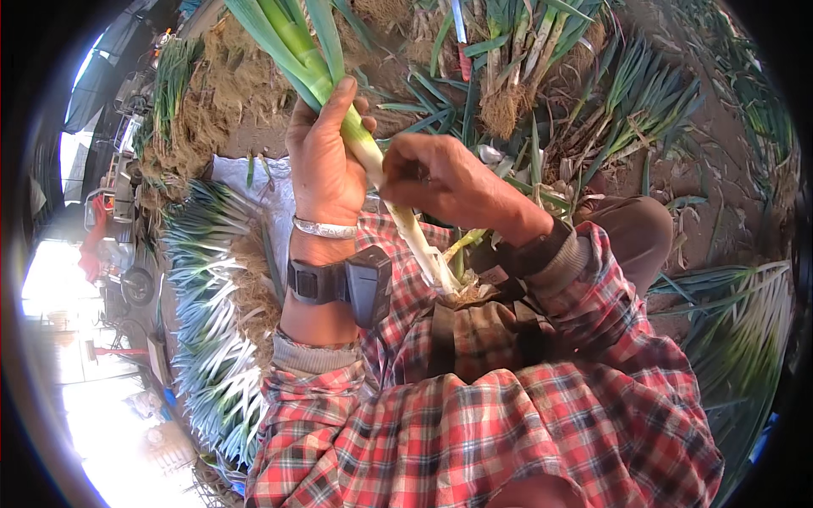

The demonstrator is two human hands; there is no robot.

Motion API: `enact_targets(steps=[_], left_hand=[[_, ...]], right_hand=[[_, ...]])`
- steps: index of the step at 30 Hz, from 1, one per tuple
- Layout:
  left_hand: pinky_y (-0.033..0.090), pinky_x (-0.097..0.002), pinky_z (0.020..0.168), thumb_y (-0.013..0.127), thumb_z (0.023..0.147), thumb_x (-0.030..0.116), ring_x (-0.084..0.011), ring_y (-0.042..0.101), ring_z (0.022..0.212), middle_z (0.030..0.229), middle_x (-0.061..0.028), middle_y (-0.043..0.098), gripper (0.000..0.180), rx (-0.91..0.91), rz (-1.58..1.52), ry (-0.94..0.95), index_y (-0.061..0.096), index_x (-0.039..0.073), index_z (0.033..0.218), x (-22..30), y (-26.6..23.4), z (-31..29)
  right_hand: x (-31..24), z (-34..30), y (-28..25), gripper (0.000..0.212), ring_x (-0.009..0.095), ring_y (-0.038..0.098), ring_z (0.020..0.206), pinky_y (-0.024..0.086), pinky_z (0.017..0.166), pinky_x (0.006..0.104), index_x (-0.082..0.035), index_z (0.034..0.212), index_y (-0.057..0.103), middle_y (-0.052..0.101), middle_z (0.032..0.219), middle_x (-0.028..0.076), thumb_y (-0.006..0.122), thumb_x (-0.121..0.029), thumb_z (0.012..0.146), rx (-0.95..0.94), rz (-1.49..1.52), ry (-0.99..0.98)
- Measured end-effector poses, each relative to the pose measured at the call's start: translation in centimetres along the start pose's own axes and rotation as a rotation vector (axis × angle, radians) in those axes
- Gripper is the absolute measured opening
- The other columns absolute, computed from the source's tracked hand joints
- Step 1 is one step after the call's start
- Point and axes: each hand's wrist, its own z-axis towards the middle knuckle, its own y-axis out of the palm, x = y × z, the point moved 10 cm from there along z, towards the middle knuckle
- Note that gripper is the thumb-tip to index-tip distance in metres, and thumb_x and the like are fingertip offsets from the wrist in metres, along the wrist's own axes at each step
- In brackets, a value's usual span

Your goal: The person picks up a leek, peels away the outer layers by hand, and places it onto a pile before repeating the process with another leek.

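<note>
A long leek (413, 237) slants across the middle of the view, its green leaves at the upper left and its root end low, near my lap. My left hand (326, 161) is wrapped round the upper stalk, thumb laid along it where green turns pale. The curled fingers of my right hand (457, 182) close on the white stalk just below; their tips are partly hidden. Loose, peeled-looking skin shows near the root end. A yellowish-green piece of stalk (466, 243) lies beside it.
Whitish leeks (207, 313) are laid in a long row on my left, beside a pale sheet (284, 203). Rooted leeks (508, 72) stand ahead, near a red-handled tool (464, 63). Another bundle (745, 317) lies at right. My bent knee (635, 233) is close to my right forearm.
</note>
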Motion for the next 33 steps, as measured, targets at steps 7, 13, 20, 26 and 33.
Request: enact_targets(steps=[7,13,20,26,33], left_hand=[[0.05,-0.0279,0.061,0.063,0.094,0.023,-0.0137,0.06,0.071,0.084,-0.0037,0.061,0.021,-0.058,0.013,-0.081,0.056,0.007,0.105,-1.6,1.1,-0.6],[0.048,-0.0278,0.056,0.063,0.094,0.025,-0.0138,0.058,0.068,0.084,-0.0042,0.059,0.023,-0.055,0.022,0.031,0.056,0.008,0.108,-0.8,-3.4,1.0],[0.047,-0.0298,0.066,0.054,0.098,0.034,-0.0135,0.055,0.076,0.099,-0.0088,0.063,0.03,0.027,-0.023,-0.009,0.05,0.015,0.12,-0.2,-4.0,0.4],[0.048,-0.0361,0.078,0.043,0.101,0.044,-0.0175,0.057,0.092,0.114,-0.0106,0.061,0.047,-0.158,-0.084,-0.103,0.045,0.01,0.134,-1.1,-0.5,-0.7],[0.048,-0.0378,0.079,0.043,0.101,0.044,-0.0167,0.056,0.092,0.109,-0.0087,0.061,0.047,-0.235,-0.134,-0.083,0.045,0.01,0.133,-1.2,-1.2,-0.5]], right_hand=[[2.7,-4.9,-0.9,0.009,0.008,0.054,0.092,0.044,0.078,0.0264,-0.002,0.095,0.052,0.058,0.095,0.002,0.059,-0.001,0.088,0.059,0.445,0.093],[4.0,-10.7,1.0,0.015,0.016,0.058,0.075,0.045,0.066,0.0309,-0.002,0.091,0.051,0.054,0.076,0.005,0.062,-0.009,0.084,-0.407,-0.08,0.296],[5.0,-9.5,-2.5,0.023,0.032,0.053,0.076,0.043,0.069,0.0396,-0.001,0.092,0.056,0.054,0.079,0.013,0.066,-0.017,0.081,0.008,-0.449,0.098],[3.9,-1.5,-0.2,0.026,0.015,0.06,0.078,0.048,0.069,0.0314,0.001,0.096,0.058,0.061,0.087,0.013,0.071,-0.015,0.081,0.212,0.08,0.17],[2.8,-6.1,-2.5,0.013,0.014,0.058,0.095,0.05,0.081,0.0322,-0.002,0.1,0.059,0.062,0.106,0.009,0.061,-0.01,0.091,0.211,0.44,0.048]])
